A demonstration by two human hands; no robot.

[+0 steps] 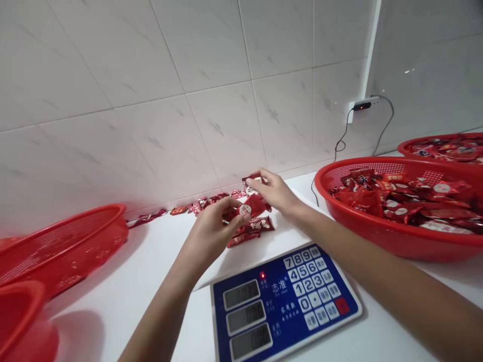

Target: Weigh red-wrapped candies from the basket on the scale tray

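Note:
My left hand [211, 226] is closed on a red candy packet [253, 205] with a round white label, held over the white pan of a digital scale [281, 296]. Just beyond it, my right hand [277, 193] pinches a dark red and white candy packet [252, 187] between thumb and fingers. Beneath both hands, several dark red wrapped candies [260, 225] lie on the pan, partly covered by my left fingers. The blue scale panel faces me, with lit digits too faint to read fully.
At right stands a red plastic basket [377, 236] heaped with wrapped candies, with another filled basket [405, 146] behind it. Red baskets [109, 221] stand at left. Loose candies [204, 202] lie along the tiled wall. A power strip [372, 102] with cables hangs at right.

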